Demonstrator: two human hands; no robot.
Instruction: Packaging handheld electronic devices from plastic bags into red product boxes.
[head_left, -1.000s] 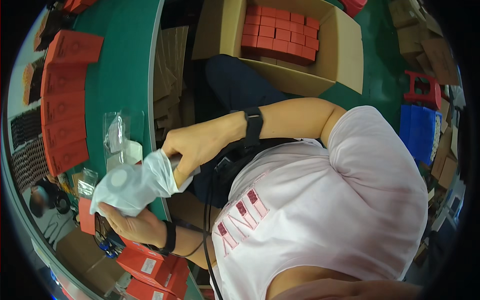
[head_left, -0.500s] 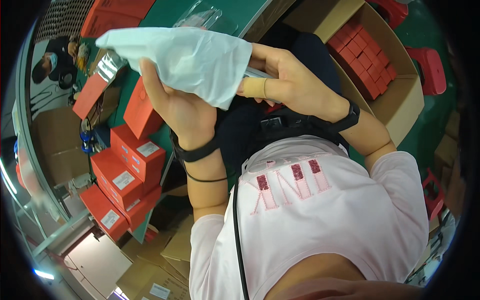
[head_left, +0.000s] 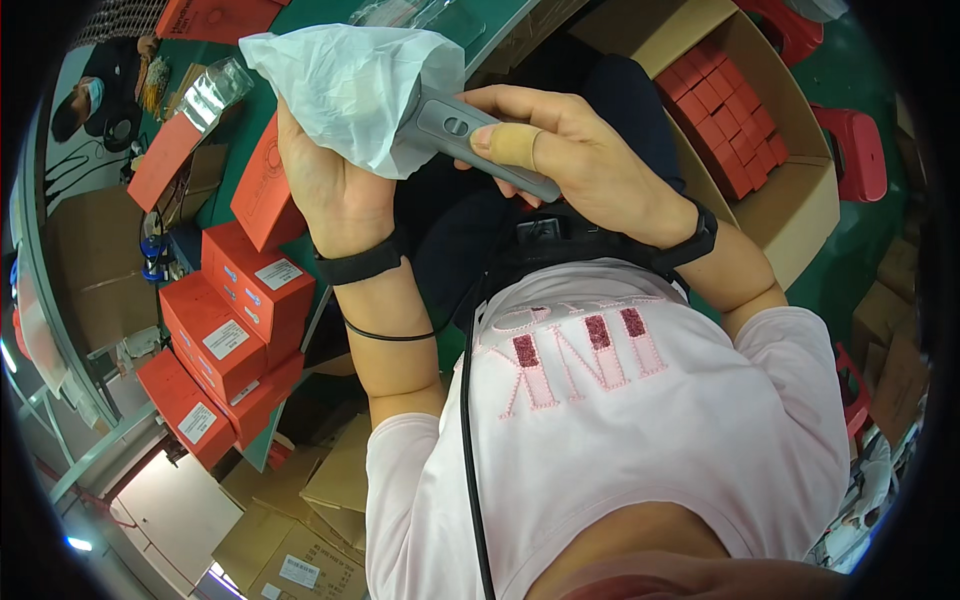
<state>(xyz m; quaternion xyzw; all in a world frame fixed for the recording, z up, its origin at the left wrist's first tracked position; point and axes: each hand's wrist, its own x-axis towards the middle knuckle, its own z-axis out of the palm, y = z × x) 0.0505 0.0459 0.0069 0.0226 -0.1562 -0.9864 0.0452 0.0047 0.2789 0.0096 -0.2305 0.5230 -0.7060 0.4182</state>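
Observation:
A grey handheld fan (head_left: 432, 118) has its handle, with an oval button, sticking out of a thin white bag (head_left: 355, 85). Its other end is hidden inside the bag. My right hand (head_left: 575, 155) is closed round the handle, the thumb, in a tan wrap, lying by the button. Under the bag, my left hand (head_left: 340, 200) holds it from below, palm up, with most fingers hidden behind the bag.
Red boxes with white labels (head_left: 225, 340) are stacked at left, beside a leaning red box (head_left: 268, 195). A cardboard carton (head_left: 800, 220) with several small red boxes (head_left: 725, 120) stands at right, near a red stool (head_left: 855, 160). Another person (head_left: 120, 85) sits far left.
The bag has drawn up and left, baring the fan's handle that it mostly covered. My left hand has shifted left with the bag; my right thumb now lies on the handle.

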